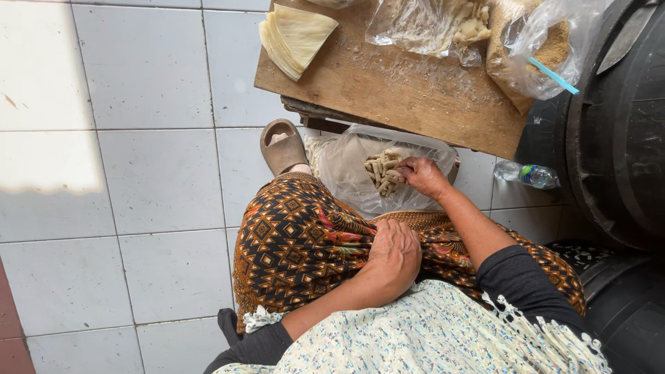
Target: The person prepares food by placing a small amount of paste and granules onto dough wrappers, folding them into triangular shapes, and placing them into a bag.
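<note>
Dark sleeves [516, 277], floral lace-trimmed top [429, 332], patterned brown skirt [298, 242], tan sandal [282, 145]

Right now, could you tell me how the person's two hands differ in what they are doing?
The right hand is stretched forward into the clear plastic bag on the floor, fingers on the pale rolled pieces; the left hand is drawn back, resting on the patterned skirt over the knee. The right hand touches food; the left hand holds nothing visible. Both are bare, with dark sleeves pushed up the forearms.
</note>
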